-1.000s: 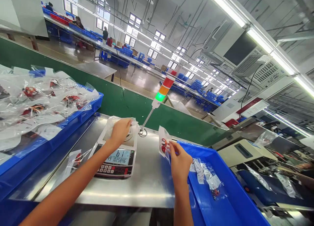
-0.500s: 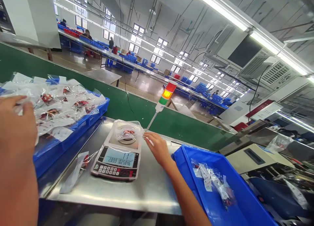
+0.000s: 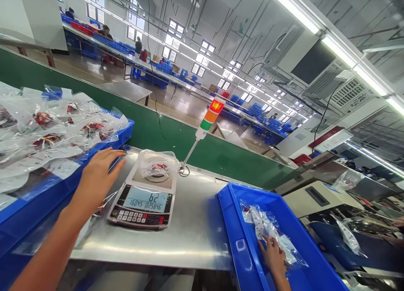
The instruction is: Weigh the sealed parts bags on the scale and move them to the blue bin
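My left hand [image 3: 102, 173] is over the steel bench just left of the digital scale [image 3: 142, 205], fingers spread and nothing in them. A clear plastic bag with red parts [image 3: 158, 168] rests on the scale's pan. Below my left hand lies another bag of red-and-white wires [image 3: 102, 205], partly hidden by the forearm. My right hand [image 3: 273, 255] reaches into the blue bin [image 3: 241, 249] on the right. Its fingers are apart and touch the clear bags with white labels [image 3: 263, 223] there.
A blue tray [image 3: 121, 135] heaped with bagged wire parts [image 3: 47, 139] stands at left. Behind the scale rises a signal tower [image 3: 210, 116], its red lamp lit. A green partition [image 3: 240, 156] runs along the back. A beige machine [image 3: 322, 198] stands at right.
My right hand has gone from the scale into the right bin. My left hand has moved right, from the heaped tray to beside the scale. The display reading changed, and the lamp turned amber to red.
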Action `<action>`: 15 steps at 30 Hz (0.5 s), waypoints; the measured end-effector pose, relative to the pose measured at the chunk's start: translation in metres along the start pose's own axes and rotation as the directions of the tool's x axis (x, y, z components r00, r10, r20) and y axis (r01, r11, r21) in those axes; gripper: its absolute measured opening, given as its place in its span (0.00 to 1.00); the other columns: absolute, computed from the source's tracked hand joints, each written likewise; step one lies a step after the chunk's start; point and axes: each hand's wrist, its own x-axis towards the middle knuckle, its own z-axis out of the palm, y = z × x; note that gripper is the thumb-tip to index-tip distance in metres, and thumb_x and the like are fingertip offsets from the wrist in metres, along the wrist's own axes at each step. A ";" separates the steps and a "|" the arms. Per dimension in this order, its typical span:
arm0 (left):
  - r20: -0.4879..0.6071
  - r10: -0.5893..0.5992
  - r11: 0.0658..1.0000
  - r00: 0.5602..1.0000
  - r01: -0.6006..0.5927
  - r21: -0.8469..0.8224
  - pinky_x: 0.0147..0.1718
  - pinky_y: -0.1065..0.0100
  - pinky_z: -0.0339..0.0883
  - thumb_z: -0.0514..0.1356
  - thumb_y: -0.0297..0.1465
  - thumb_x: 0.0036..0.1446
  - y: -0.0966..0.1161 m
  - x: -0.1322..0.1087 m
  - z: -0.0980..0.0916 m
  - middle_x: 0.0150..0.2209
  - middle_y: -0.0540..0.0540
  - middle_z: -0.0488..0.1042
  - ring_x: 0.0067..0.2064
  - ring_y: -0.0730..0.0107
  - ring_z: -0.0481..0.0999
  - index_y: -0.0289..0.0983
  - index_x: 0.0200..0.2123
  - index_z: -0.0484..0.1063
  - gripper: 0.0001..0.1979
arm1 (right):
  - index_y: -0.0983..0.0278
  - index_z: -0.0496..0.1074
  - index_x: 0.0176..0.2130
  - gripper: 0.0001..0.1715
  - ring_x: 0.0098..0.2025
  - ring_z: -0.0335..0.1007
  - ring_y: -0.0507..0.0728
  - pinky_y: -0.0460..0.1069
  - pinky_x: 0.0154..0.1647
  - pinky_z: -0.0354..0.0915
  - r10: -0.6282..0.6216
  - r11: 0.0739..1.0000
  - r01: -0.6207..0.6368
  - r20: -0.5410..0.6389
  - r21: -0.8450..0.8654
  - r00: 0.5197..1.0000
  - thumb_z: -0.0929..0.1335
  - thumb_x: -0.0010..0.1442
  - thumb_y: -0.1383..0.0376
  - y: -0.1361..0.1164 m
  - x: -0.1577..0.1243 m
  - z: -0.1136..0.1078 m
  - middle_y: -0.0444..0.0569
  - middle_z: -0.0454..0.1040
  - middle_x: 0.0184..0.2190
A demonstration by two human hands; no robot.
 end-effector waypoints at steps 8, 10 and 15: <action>0.103 0.169 0.980 0.980 -0.157 -0.120 0.60 0.49 0.67 0.47 0.41 0.67 0.032 -0.005 0.041 0.49 0.40 0.79 0.58 0.50 0.72 0.37 0.44 0.76 0.21 | 0.67 0.72 0.61 0.32 0.47 0.78 0.70 0.58 0.45 0.71 0.076 0.992 -0.049 0.235 -0.120 0.969 0.50 0.73 0.66 -0.003 0.003 -0.038 0.64 0.79 0.47; 0.119 0.195 0.975 0.973 -0.179 -0.135 0.60 0.49 0.67 0.48 0.41 0.68 0.032 -0.005 0.048 0.48 0.41 0.79 0.58 0.50 0.72 0.38 0.43 0.76 0.20 | 0.66 0.75 0.58 0.32 0.45 0.79 0.71 0.58 0.42 0.71 0.075 0.994 -0.056 0.216 -0.090 0.973 0.50 0.74 0.62 -0.002 0.002 -0.050 0.64 0.80 0.43; 0.199 0.314 0.944 0.928 -0.285 -0.164 0.60 0.49 0.68 0.50 0.35 0.67 0.029 -0.006 0.070 0.51 0.42 0.78 0.62 0.51 0.69 0.38 0.47 0.75 0.16 | 0.66 0.77 0.53 0.30 0.43 0.79 0.72 0.59 0.41 0.69 0.101 0.995 -0.102 0.074 0.015 0.992 0.54 0.70 0.58 -0.003 -0.002 -0.093 0.62 0.81 0.38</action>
